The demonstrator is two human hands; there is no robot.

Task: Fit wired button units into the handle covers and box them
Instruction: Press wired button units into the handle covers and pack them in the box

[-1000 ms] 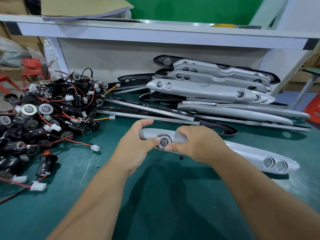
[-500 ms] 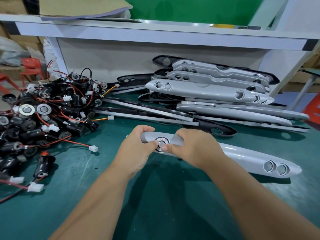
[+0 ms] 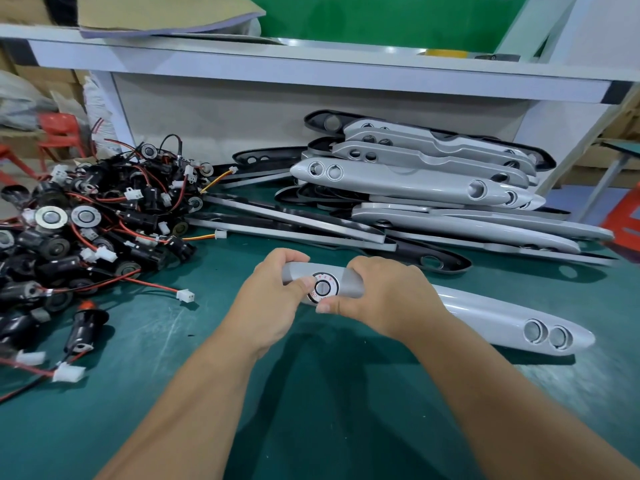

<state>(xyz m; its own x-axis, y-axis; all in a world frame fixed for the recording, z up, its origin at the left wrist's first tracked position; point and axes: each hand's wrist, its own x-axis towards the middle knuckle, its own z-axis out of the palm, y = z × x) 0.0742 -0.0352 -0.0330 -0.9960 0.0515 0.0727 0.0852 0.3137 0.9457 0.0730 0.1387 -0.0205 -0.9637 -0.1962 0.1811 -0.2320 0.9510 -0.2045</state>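
Note:
A long silver handle cover (image 3: 491, 317) lies across the green table, its two empty holes at the right end. A round button unit (image 3: 322, 287) with red lettering sits in the hole at its left end. My left hand (image 3: 273, 303) grips that left end, thumb against the button's rim. My right hand (image 3: 388, 299) wraps over the cover just right of the button, thumb pressing at the button's lower edge. The button's wires are hidden under the cover.
A heap of black wired button units (image 3: 86, 233) with red wires and white plugs fills the left. Stacked silver covers (image 3: 415, 181) and black backing strips (image 3: 294, 223) lie behind. A white shelf frame (image 3: 311, 67) runs across the back. The green table (image 3: 311, 410) stretches in front.
Both hands stay on the cover's left end. The thumbs have shifted slightly around the button, and the cover has moved a little toward me.

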